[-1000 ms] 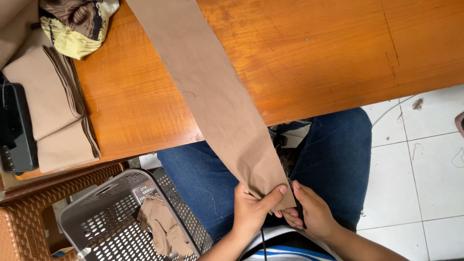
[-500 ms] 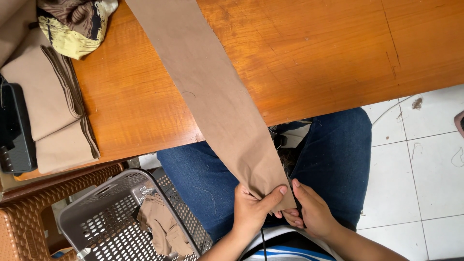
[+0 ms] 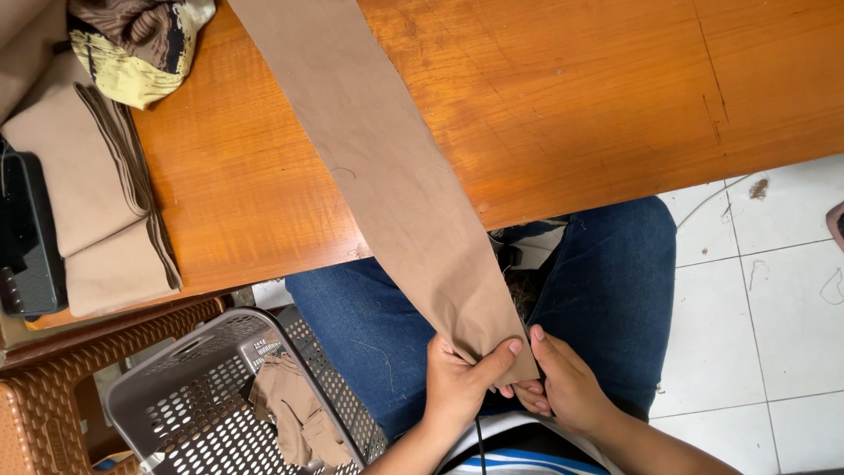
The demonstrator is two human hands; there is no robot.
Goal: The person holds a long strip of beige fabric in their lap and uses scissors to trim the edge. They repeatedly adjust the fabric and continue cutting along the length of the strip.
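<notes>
A long tan strip of cloth (image 3: 387,167) runs from the top of the wooden table (image 3: 598,97) diagonally down over its front edge to my lap. My left hand (image 3: 457,383) pinches the strip's near end, thumb on top. My right hand (image 3: 567,387) holds the same end from the right, fingers curled under the corner. Both hands rest over my blue-jeaned legs (image 3: 615,290).
Folded tan cloth pieces (image 3: 97,211) are stacked at the table's left, with a crumpled yellow and brown fabric (image 3: 141,44) behind them and a black device (image 3: 26,237) at the far left. A grey perforated basket (image 3: 220,396) holding tan scraps stands on a brown woven chair (image 3: 53,387). White tiled floor lies to the right.
</notes>
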